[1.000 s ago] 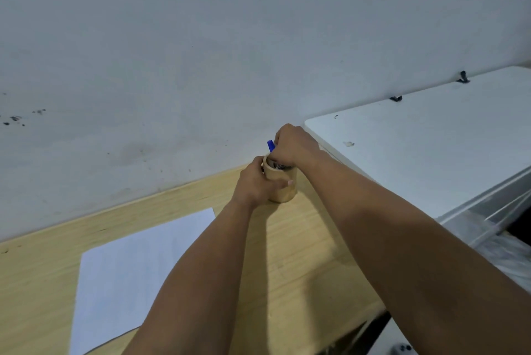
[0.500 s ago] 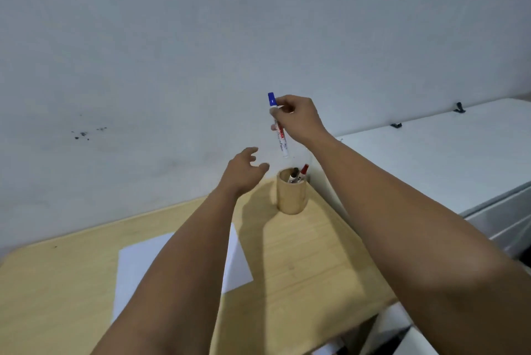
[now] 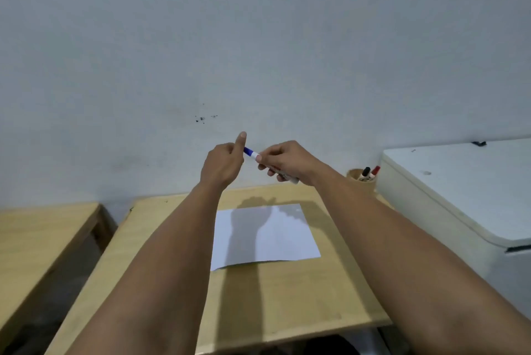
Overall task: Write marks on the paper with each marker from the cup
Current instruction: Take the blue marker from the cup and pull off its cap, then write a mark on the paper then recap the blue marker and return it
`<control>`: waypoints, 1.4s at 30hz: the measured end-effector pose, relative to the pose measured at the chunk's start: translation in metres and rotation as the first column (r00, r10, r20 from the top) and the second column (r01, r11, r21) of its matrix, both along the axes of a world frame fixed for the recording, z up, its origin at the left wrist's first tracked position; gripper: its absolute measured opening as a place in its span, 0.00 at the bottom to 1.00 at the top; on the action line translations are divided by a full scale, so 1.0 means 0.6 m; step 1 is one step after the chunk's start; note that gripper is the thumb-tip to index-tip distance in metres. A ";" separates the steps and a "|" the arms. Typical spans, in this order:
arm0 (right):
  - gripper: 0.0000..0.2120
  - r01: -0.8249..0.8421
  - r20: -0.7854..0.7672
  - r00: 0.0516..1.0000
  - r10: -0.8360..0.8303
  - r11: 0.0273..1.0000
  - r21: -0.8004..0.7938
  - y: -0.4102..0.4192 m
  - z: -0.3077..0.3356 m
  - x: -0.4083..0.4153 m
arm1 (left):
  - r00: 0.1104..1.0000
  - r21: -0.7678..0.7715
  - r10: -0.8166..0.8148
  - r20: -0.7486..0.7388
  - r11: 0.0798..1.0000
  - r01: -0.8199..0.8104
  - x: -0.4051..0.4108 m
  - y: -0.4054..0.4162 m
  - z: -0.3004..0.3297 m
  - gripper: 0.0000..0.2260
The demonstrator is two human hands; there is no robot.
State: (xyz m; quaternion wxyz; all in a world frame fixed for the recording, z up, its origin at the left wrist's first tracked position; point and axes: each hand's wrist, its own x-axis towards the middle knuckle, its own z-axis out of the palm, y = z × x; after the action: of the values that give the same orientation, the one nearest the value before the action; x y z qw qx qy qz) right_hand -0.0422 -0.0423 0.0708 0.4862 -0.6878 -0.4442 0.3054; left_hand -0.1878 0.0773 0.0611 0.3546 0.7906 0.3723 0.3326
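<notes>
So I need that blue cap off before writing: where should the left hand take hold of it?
On the blue cap itself, pinched across its sides, coming from the left along the marker's line. The blue-capped white marker lies nearly level, cap pointing left, with the right hand wrapped round its barrel and the left hand already at the cap end.

Nothing legible anywhere. The blue-capped marker (image 3: 253, 153) carries red print on its white barrel, but it's too blurred and mostly covered to read. The paper (image 3: 287, 237) below that marker is blank.
</notes>
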 end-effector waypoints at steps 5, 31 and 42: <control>0.13 -0.156 -0.025 0.988 0.155 0.986 -0.064 0.059 -0.027 -0.059 | 0.998 -0.059 -0.057 -0.022 0.997 0.055 -0.062 0.058 -0.037 0.33; 0.15 0.230 -0.688 0.715 -0.127 0.971 0.060 0.134 -0.157 -0.013 | 0.672 0.333 0.220 -0.707 0.942 0.042 -0.165 0.154 -0.269 0.25; 0.12 0.321 -0.385 0.887 -0.255 0.940 0.118 0.114 -0.149 -0.068 | 0.801 0.382 -0.038 -0.597 0.865 0.326 -0.196 0.039 -0.266 0.27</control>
State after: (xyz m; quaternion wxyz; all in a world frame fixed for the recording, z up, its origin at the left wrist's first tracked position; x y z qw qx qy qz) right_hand -0.0828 0.0263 -0.0184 0.6598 -0.6311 -0.2644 0.3106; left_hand -0.3056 0.1004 -0.0986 0.0571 0.9474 0.2896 0.1233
